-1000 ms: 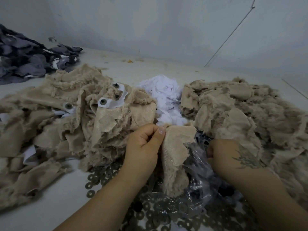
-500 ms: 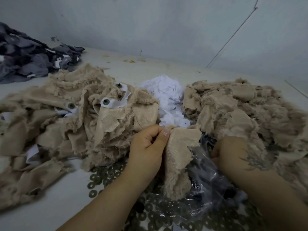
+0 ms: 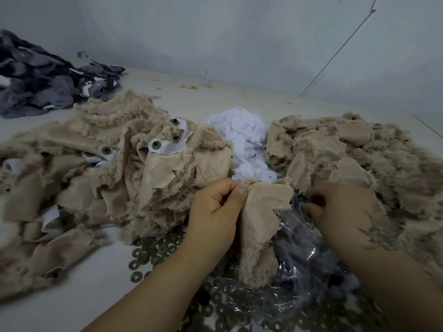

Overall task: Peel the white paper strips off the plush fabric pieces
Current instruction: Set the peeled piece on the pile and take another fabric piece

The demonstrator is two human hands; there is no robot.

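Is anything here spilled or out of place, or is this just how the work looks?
Small flat metal rings lie scattered loose over the table under the left hand, beside a crumpled clear plastic bag, as if spilled. The rest is sorted into heaps.

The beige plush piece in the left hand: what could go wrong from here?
1. The left hand only pinches the plush piece at its top edge; it might slip down onto the washers.
2. The right hand is reaching into the clear plastic bag, so loose parts could spill out.
3. The peeled paper pile lies between both plush heaps and may mix in.
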